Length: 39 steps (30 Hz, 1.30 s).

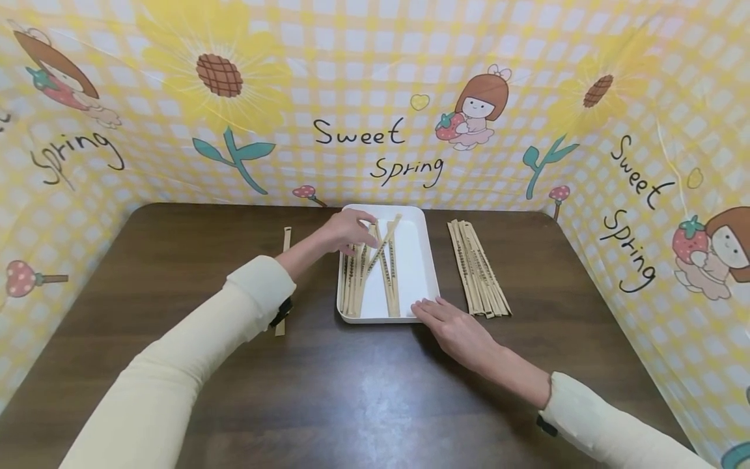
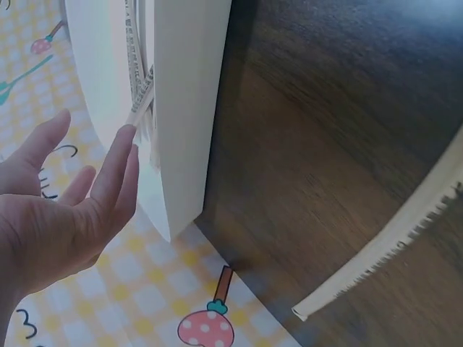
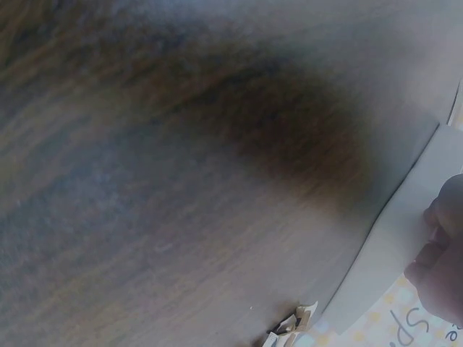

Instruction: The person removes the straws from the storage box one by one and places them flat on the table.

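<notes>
While the left hand (image 1: 350,230) is over the far left part of the white tray (image 1: 417,260), the head view shows its fingers relaxed, grasping nothing that I can see. Thin paper sticks (image 1: 391,280) lie in the tray, at left and middle; white floor shows along its right side. The right hand (image 1: 459,331), not clenched, rests straight fingers at the near right corner. A strip of table (image 1: 363,391) separates the tray from a pile (image 1: 478,270) at right, and wide room lies toward the near side. At left, a single stick (image 1: 286,241) has its middle hidden by the left sleeve (image 1: 258,286).

From the left wrist, the fingers are loose, one tip by a slanted stick; whether they touch, I cannot tell. The tray wall hides many sticks.

From the right wrist, the table is blurred, and the hand, cut off at right beside the tray wall, is too dim for judging its grip
</notes>
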Available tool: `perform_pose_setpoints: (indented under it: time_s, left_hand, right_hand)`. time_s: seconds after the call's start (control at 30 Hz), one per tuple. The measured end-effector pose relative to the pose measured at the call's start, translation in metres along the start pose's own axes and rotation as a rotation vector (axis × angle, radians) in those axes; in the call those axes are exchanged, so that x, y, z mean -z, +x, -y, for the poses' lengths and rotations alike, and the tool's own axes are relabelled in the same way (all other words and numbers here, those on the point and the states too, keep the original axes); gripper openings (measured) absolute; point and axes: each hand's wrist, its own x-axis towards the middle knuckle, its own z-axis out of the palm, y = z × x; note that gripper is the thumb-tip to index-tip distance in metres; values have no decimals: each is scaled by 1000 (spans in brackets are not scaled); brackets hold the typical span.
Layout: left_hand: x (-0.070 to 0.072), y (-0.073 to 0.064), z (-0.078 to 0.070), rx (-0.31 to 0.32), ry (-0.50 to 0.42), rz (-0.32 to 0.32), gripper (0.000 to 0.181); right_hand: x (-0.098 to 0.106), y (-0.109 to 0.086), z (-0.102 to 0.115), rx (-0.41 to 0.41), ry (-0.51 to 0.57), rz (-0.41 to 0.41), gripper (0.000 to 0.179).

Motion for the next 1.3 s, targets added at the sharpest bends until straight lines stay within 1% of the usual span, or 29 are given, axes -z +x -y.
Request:
perform_pose_setpoints:
  time_s: [0.2,0.4,0.53,0.63,0.77,0.87,0.97,1.0,1.03,1.07,1.13,1.17,1.23,1.3]
  left_hand:
    - [-11,9,0,-14,19,0,67]
    - [-22,18,1,-12,76,-40,66]
    - [-29,23,1,-11,126,-54,66]
    - [-34,27,-1,8,202,-76,66]
    - [-40,33,-2,37,272,-104,68]
    - [-43,37,-2,41,294,-114,67]
    - [-46,39,-4,43,360,-133,65]
    - [-47,40,-4,38,388,-142,63]
    - [-48,40,-5,32,416,-152,55]
    - [-49,41,-5,25,448,-158,43]
    - [-52,42,-6,-4,520,-168,14]
    - [-53,42,-6,-25,558,-173,9]
    - [-55,44,-5,-60,624,-178,32]
    - [-56,45,-5,-90,675,-182,40]
  right_hand:
    - [1,1,0,0,-5,19,43]
    - [0,1,-1,-3,-15,30,44]
    - [1,0,-1,-6,-25,36,44]
    - [1,0,0,-5,-26,34,44]
    - [1,0,-1,1,-24,23,44]
    - [0,0,-1,4,-26,21,45]
    - [0,-1,-2,4,-29,22,45]
    - [-1,-1,-2,6,-32,21,46]
    - [-1,-1,-2,6,-32,20,46]
    - [-1,-1,-2,5,-32,20,46]
    - [-1,-1,-2,4,-32,19,46]
    - [-1,-1,-2,4,-34,18,46]
    - [0,-1,-2,2,-34,22,46]
    - [1,-1,-1,1,-31,24,46]
